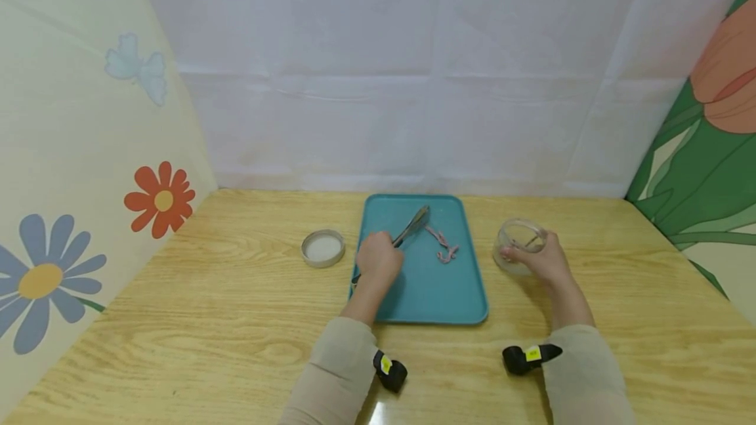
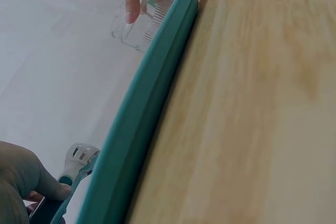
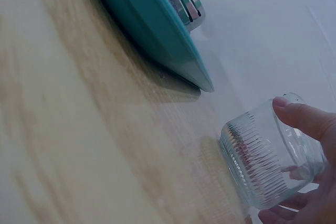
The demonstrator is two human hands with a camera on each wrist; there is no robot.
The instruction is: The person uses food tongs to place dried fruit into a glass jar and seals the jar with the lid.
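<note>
Probably smooth and breakable, the glass jar (image 3: 257,156) wants a wrap near its rim, as my right hand (image 1: 546,258) gives it, thumb and fingers parted round the wall, right of the blue tray (image 1: 431,294). My left hand (image 1: 378,258) curls round the tongs (image 1: 416,222) over the tray: light, springy, I judge, best held by the handles. Jar clear, ribbed, open-topped; tongs dark-handled, slotted heads near pink strips (image 1: 451,252).

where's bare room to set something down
Bare: the table left of the lid and right of the right hand, plus the near right of the tray. Crowded: its left side and far half, with the left hand, tongs and pink strips.
</note>
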